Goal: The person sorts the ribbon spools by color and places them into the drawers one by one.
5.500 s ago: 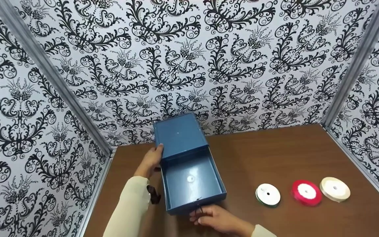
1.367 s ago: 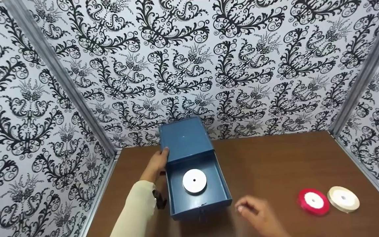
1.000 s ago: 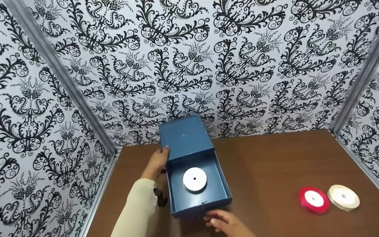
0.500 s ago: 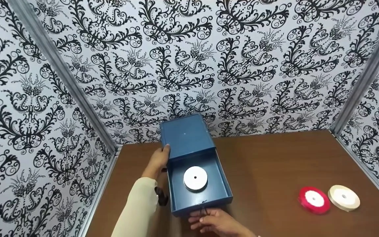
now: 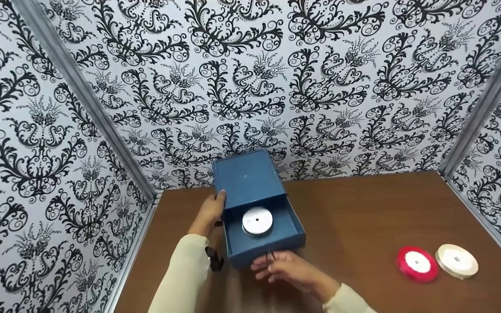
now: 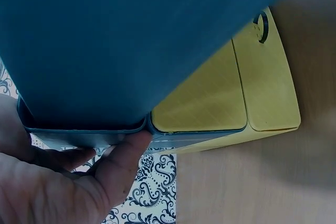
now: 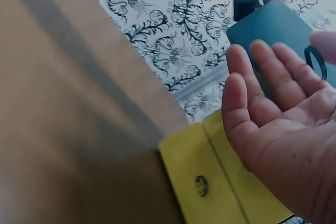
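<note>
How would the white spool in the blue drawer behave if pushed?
Lying flat, the white spool would probably slide rather than roll. The floor of the blue drawer looks smooth, so grip may be slight; its raised walls should likely contain it.

Of ribbon spools there are three: one white spool (image 5: 257, 220), one red spool (image 5: 416, 263), one cream spool (image 5: 457, 261). One sits in the single blue drawer (image 5: 246, 256), two on the one desk (image 5: 359, 217). There are two hands, left (image 5: 209, 213) and right (image 5: 287, 267), two pull loops (image 6: 265, 27) and two yellow panels (image 6: 210, 98).
</note>
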`<state>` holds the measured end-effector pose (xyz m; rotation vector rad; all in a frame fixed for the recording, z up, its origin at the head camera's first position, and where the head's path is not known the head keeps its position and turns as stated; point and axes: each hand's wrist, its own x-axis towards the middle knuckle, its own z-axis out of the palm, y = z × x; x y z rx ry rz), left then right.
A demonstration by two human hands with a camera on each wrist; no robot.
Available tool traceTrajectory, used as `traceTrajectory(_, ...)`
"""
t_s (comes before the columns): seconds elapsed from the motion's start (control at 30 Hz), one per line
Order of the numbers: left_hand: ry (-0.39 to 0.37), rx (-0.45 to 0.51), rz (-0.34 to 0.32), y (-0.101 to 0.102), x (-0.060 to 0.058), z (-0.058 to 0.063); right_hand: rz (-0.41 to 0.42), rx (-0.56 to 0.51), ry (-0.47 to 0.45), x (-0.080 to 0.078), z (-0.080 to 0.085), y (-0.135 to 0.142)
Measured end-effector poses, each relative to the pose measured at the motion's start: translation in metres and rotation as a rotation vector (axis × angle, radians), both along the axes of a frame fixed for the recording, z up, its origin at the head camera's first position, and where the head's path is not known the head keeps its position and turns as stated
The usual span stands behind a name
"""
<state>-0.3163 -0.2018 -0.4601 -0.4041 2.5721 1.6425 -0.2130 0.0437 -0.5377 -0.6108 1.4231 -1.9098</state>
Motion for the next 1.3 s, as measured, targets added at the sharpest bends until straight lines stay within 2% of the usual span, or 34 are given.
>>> traceTrajectory(0.2, -0.016, -0.002, -0.008, 0.003, -0.002, 0.000, -0.085, 0.113, -0.027, -0.040, 0.006, -0.013)
traceTrajectory(0.33, 0.015, -0.078, -0.011, 0.002, -0.004, 0.000, -0.124, 0.140, -0.015, -0.065, 0.008, -0.025)
traceTrajectory(0.47, 0.047, -0.151, -0.008, 0.000, -0.004, -0.001, -0.207, 0.155, -0.017, -0.083, 0.008, -0.035)
traceTrajectory(0.53, 0.046, -0.142, -0.013, 0.000, -0.004, -0.001, -0.258, 0.168, -0.017, -0.089, 0.008, -0.038)
traceTrajectory(0.6, 0.041, -0.116, -0.013, -0.001, -0.004, 0.000, -0.288, 0.182, -0.010, -0.093, 0.008, -0.040)
traceTrajectory(0.7, 0.026, -0.078, -0.008, -0.003, -0.005, 0.004, -0.293, 0.195, 0.031, -0.096, 0.008, -0.042)
traceTrajectory(0.83, 0.022, -0.101, -0.009, -0.004, -0.006, 0.009, -0.323, 0.217, 0.113, -0.099, 0.006, -0.036)
traceTrajectory(1.03, 0.018, -0.146, -0.036, -0.002, -0.006, 0.007, -0.404, 0.319, 0.221, -0.104, -0.011, -0.015)
traceTrajectory(1.13, 0.015, -0.139, -0.037, -0.001, -0.005, 0.004, -0.429, 0.396, 0.233, -0.103, -0.020, -0.009)
traceTrajectory(1.2, 0.015, -0.131, -0.034, -0.001, -0.004, 0.002, -0.410, 0.442, 0.229, -0.100, -0.024, -0.009)
traceTrajectory(1.3, 0.004, -0.090, -0.020, 0.000, -0.003, 0.001, -0.321, 0.458, 0.189, -0.096, -0.028, -0.016)
